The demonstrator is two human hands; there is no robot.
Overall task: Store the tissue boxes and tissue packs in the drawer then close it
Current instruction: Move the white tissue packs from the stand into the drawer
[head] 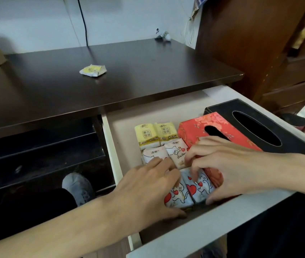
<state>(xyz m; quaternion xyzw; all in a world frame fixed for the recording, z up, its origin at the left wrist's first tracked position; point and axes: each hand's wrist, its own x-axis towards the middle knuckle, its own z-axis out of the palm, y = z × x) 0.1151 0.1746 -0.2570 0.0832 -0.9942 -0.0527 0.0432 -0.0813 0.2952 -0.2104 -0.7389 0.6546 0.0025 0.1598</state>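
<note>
Both hands, left (148, 185) and right (228, 168), fingers spread, press the heart-print tissue packs (188, 190) into the drawer (110, 146); next, fetch the yellow pack (92, 70) from the desk (148, 71).

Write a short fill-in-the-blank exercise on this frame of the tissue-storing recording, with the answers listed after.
1. The drawer is ____.
2. The red tissue box lies directly beside the ____ tissue box.
3. One yellow tissue pack remains on the ____, outside the drawer.
4. The left hand and right hand both rest on tissue packs printed with red ____.

Answers: open; black; desk; hearts
</note>
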